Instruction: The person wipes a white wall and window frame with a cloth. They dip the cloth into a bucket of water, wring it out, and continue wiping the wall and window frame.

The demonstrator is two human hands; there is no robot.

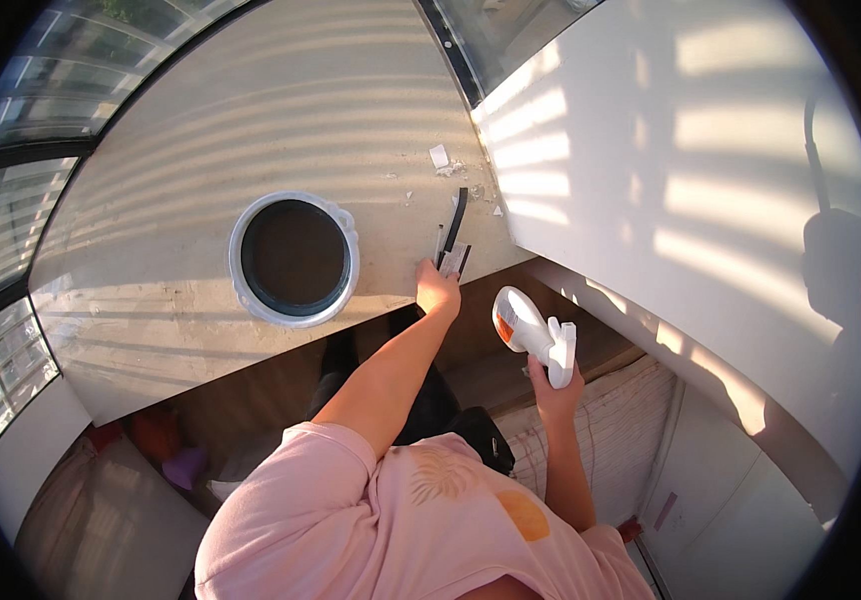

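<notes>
My left hand [438, 287] is closed at the front edge of the pale counter, holding a small flat grey-and-white piece [455, 261] with dark edges. Just beyond it, and perhaps joined to it, lies a narrow black strip [458, 217]; its kind is not clear. Off the counter to the right, my right hand [557, 397] grips a white spray bottle [526, 322] with an orange label. The bottle is tilted, its body pointing away to the upper left and its spray head near my fingers.
A round tub [241, 272] with a white rim and dark liquid stands on the counter [181, 340], left of my left hand. Scraps of white material [439, 156] lie near the wall. A white wall [631, 150] rises on the right; barred windows [41, 90] line the left.
</notes>
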